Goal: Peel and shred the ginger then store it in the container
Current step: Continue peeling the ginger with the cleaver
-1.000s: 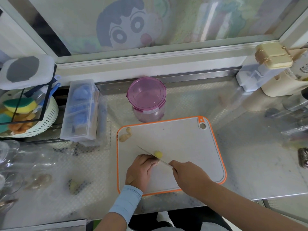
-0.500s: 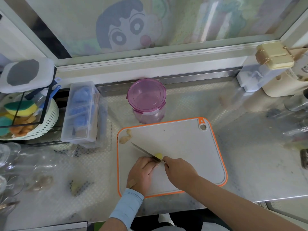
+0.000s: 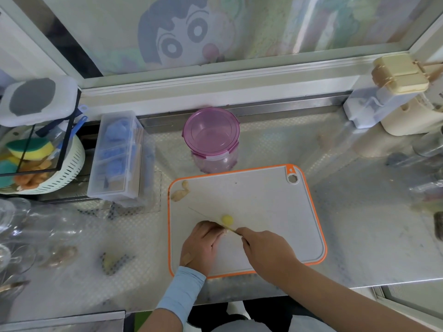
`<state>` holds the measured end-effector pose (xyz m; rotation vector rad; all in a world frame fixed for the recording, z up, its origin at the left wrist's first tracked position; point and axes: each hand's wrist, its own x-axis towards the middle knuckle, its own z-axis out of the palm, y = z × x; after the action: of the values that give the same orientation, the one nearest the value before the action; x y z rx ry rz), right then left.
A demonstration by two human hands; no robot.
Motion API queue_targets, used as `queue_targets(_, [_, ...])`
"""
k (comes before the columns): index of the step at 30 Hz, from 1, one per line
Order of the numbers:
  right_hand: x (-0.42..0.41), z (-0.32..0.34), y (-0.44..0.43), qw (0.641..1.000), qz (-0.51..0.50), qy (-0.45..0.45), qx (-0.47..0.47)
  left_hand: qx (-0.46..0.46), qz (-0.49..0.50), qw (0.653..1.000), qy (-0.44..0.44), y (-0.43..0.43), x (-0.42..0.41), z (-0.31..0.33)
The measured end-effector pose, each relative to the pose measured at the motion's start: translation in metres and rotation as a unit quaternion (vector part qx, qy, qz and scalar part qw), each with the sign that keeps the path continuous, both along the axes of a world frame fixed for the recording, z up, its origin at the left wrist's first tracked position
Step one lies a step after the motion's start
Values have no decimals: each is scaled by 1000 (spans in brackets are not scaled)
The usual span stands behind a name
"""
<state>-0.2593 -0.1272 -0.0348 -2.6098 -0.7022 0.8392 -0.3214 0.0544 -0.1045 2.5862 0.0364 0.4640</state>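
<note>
A peeled yellow ginger piece [image 3: 227, 220] lies on the white cutting board with an orange rim [image 3: 275, 212]. My left hand [image 3: 201, 245] has its fingers curled on the ginger's near end, holding it down. My right hand [image 3: 266, 252] grips the handle of a knife [image 3: 211, 218], whose thin blade runs up and left across the ginger. A pile of brownish ginger peel [image 3: 180, 193] sits at the board's far left corner. The purple-lidded clear container [image 3: 212, 140] stands shut just behind the board.
A clear box of blue items [image 3: 117, 159] stands left of the board, beside a white colander with sponges [image 3: 36, 164]. Glassware [image 3: 21, 236] crowds the left counter. A cream-lidded jug [image 3: 393, 92] and jars stand at the right. The counter edge [image 3: 383, 283] runs near me.
The knife has tilted so its blade now shows almost edge-on across the ginger, and my right hand has slid left, close to my left hand. The ginger has stayed in place.
</note>
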Motion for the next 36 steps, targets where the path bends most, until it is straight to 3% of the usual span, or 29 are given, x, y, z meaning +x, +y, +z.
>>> queue_targets(36, [-8,8,-11,998,10,10,-63,-26,14,999,24,-1,-1,2])
